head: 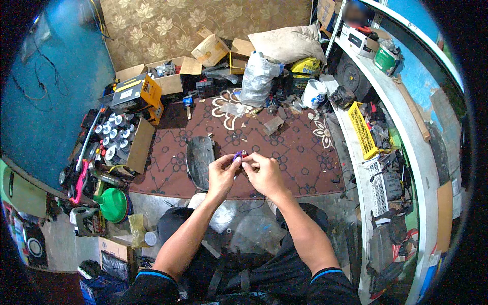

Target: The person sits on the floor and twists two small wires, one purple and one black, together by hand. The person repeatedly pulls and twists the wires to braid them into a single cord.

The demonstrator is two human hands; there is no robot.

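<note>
My left hand [221,176] pinches a small purple part [238,155] between thumb and fingertips. Right against it, the fingertips of my right hand [264,172] close on a small red part with a metallic end [244,153]. Both hands meet in front of me, above the edge of a brown patterned carpet [297,167]. Whether the purple and red pieces are joined cannot be made out, as fingers cover most of them. To the left of my left hand, a dark, scuffed oval plastic tray or cover [200,162] lies on the carpet.
A carton [142,146] of white-capped cans and a green funnel [113,204] stand at left. A paintbrush [188,106], a plastic-wrapped bundle [259,80] and a white bucket [314,94] sit farther back. Cluttered shelving with a yellow basket [361,129] curves along the right.
</note>
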